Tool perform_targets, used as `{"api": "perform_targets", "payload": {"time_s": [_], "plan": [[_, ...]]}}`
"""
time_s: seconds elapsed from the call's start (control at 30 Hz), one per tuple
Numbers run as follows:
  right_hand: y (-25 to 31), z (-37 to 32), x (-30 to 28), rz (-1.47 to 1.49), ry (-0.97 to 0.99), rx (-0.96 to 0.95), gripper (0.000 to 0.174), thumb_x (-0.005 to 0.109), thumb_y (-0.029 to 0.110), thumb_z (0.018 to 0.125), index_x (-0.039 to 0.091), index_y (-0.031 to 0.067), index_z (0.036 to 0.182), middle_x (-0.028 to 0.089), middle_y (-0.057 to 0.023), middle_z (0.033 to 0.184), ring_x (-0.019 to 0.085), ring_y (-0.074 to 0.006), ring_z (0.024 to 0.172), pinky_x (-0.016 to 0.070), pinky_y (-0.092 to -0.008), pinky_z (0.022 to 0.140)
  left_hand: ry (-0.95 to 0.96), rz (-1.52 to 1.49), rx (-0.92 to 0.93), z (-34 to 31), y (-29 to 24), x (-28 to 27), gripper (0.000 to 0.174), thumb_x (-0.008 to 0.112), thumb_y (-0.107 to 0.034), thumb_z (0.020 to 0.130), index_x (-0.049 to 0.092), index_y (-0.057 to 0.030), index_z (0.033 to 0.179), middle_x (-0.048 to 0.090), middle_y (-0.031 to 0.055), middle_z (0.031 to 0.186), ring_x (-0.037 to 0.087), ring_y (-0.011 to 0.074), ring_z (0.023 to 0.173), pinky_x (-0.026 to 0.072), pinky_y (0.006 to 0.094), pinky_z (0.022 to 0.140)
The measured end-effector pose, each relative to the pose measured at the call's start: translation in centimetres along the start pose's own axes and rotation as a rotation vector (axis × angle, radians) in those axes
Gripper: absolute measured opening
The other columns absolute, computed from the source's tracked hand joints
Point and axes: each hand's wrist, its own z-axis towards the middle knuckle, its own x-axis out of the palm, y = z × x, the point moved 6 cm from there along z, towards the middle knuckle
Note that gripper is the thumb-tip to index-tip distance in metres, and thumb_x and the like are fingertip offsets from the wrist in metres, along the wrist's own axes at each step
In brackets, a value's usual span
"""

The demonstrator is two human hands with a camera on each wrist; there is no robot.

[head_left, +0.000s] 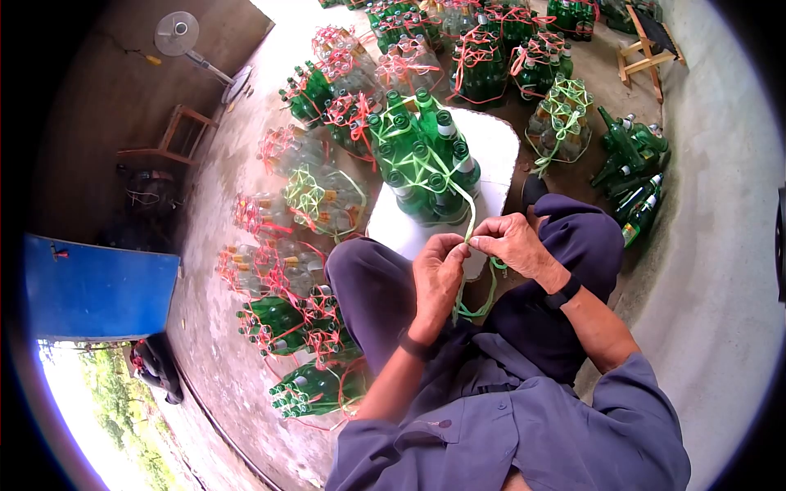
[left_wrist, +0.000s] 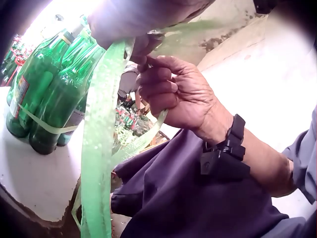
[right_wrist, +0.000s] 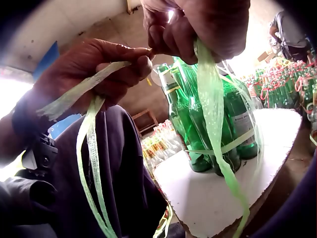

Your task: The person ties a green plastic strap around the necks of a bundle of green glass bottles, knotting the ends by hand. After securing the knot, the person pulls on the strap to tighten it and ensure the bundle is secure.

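A bundle of green glass bottles (head_left: 419,196) stands upright on a white board (head_left: 495,147), with light green plastic twine (head_left: 472,214) laced over the necks and round the bodies. My left hand (head_left: 438,277) pinches the twine between thumb and forefinger, in front of the bundle. Close against it, my right hand (head_left: 517,247) pinches the same twine, fingertips meeting. In the right wrist view, a short loose twine end (right_wrist: 81,89) sticks out from the left hand, and flat strands (right_wrist: 213,104) hang beneath the right hand. Both hands sit above my lap.
Bundles of bottles tied with red twine (head_left: 278,270) line the floor at left and back. Loose green bottles (head_left: 630,151) lie by the right wall. A wooden stool (head_left: 647,53), a fan (head_left: 177,34) and a blue panel (head_left: 102,286) stand farther off.
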Motion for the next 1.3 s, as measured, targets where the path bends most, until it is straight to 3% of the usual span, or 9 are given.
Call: {"api": "perform_targets", "payload": {"time_s": [0.27,0.33,0.43,0.53,0.7,0.77,1.07,1.17,1.3], "plan": [[-0.3,0.2,0.2,-0.014,0.014,-0.035,0.012,0.070,0.009,0.088,0.072,-0.0024,0.087,0.064,0.0041,0.071,0.050,-0.0016,0.067,0.0431,-0.0215,0.060,0.001,-0.078,-0.131,-0.5,-0.3,-0.1,0.012,0.065,-0.012,0.088,0.066,-0.0012,0.095,0.064,-0.0014,0.078,0.050,0.0046,0.060,0.0407,0.0220,0.054],[-0.8,0.1,0.3,0.054,0.034,0.018,0.011,0.070,0.008,0.088,0.072,-0.0025,0.087,0.064,0.0035,0.071,0.051,-0.0023,0.068,0.0439,-0.0224,0.060,0.031,-0.155,-0.203,-0.4,0.0,0.2,0.008,0.061,-0.007,0.096,0.062,0.0004,0.100,0.064,0.0024,0.078,0.047,0.0042,0.053,0.0364,0.0187,0.048],[-0.9,0.1,0.0,-0.012,0.037,0.110,0.010,0.069,0.007,0.087,0.072,-0.0026,0.086,0.065,0.0029,0.071,0.051,-0.0025,0.068,0.0443,-0.0228,0.061,0.044,-0.231,-0.290,-0.2,0.4,0.4,0.007,0.061,-0.006,0.096,0.061,-0.0004,0.099,0.064,0.0027,0.078,0.048,0.0040,0.053,0.0366,0.0175,0.048],[-1.6,0.3,0.4,0.043,0.014,0.064,0.011,0.069,0.007,0.087,0.072,-0.0029,0.085,0.065,0.0023,0.071,0.052,-0.0028,0.068,0.0450,-0.0233,0.062,0.050,-0.276,-0.346,-0.1,1.4,0.2,0.006,0.062,-0.006,0.096,0.062,-0.0012,0.099,0.064,0.0028,0.078,0.048,0.0041,0.053,0.0366,0.0166,0.048],[-1.4,0.5,0.3,-0.076,0.002,-0.019,0.011,0.070,0.007,0.086,0.071,-0.0037,0.085,0.068,0.0000,0.073,0.056,-0.0039,0.070,0.0478,-0.0239,0.065,0.053,-0.309,-0.313,0.2,2.4,-0.1,0.007,0.063,-0.007,0.096,0.062,-0.0013,0.099,0.064,0.0029,0.077,0.049,0.0051,0.053,0.0366,0.0171,0.048],[-1.2,0.4,0.1,-0.013,-0.026,-0.004,0.009,0.070,0.005,0.085,0.071,-0.0036,0.087,0.069,-0.0010,0.077,0.058,-0.0045,0.072,0.0502,-0.0240,0.068,0.097,-0.289,-0.326,0.3,2.8,-0.1,0.014,0.065,-0.016,0.092,0.065,-0.0035,0.098,0.064,-0.0007,0.079,0.049,0.0043,0.058,0.0372,0.0199,0.052],[0.0,0.4,-0.2,0.012,0.020,-0.131,0.012,0.072,0.004,0.085,0.074,-0.0013,0.096,0.070,-0.0004,0.081,0.059,-0.0048,0.077,0.0497,-0.0232,0.070,0.132,-0.348,-0.315,0.1,2.4,0.4,0.015,0.064,-0.016,0.092,0.063,-0.0019,0.099,0.062,0.0011,0.076,0.051,0.0070,0.058,0.0381,0.0207,0.053],[0.5,0.4,-0.2,0.006,0.023,-0.122,0.012,0.073,0.005,0.085,0.074,-0.0017,0.094,0.068,0.0000,0.079,0.057,-0.0043,0.075,0.0486,-0.0232,0.069,0.160,-0.382,-0.321,0.2,2.3,0.4,0.010,0.062,-0.009,0.096,0.059,-0.0021,0.103,0.062,0.0038,0.080,0.055,0.0109,0.059,0.0437,0.0233,0.057],[0.6,0.4,-0.3,-0.016,-0.014,-0.161,0.012,0.074,0.007,0.085,0.073,-0.0023,0.093,0.066,0.0003,0.075,0.055,-0.0039,0.073,0.0477,-0.0233,0.067,0.198,-0.429,-0.340,0.3,2.6,0.5,0.013,0.062,-0.008,0.095,0.057,-0.0021,0.106,0.061,0.0040,0.083,0.055,0.0112,0.060,0.0435,0.0234,0.056]]}}
